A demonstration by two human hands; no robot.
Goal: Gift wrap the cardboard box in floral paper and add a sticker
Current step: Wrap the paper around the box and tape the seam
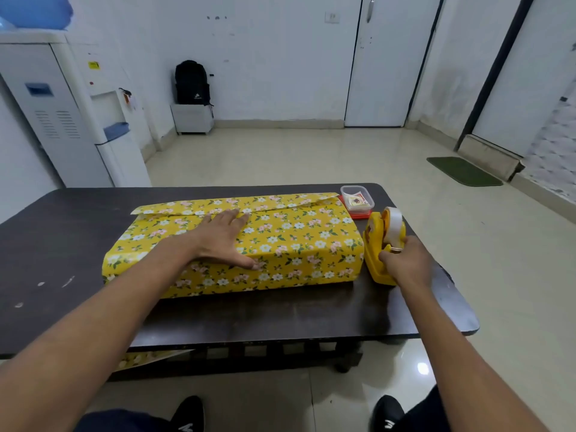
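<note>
At the centre of the frame, on one dark table (78, 244): one long box (296, 238), lying flat, its top and near side covered in yellow floral paper (311, 266). One loose flap of the paper runs along the far top edge, not stuck down. The cardboard itself is hidden.

Hands, two. The left hand (221, 238) lies flat on top of the box, fingers straight and pointing to the far edge, fingertips at the flap, thumb spread over the near top edge. The right hand (405, 263), at the right of the frame, has its fingers curled round the near end of one yellow tape dispenser (378, 238).

The tape dispenser stands on the table just beside the box's right end and carries one roll of tape (395, 224).

Behind the dispenser, at the table's far right corner: one clear plastic tub (357, 198) on one red lid (358, 216), holding small printed pieces, too small to tell.

Under the table, lower left: one scrap of the same paper (149, 358).

Bottom edge: two black shoes (190, 414).

Upper left: one white water dispenser (78, 120). Against the far wall: one black backpack (191, 82) on one white stand (192, 118). Right, on the floor: one green mat (464, 171).
</note>
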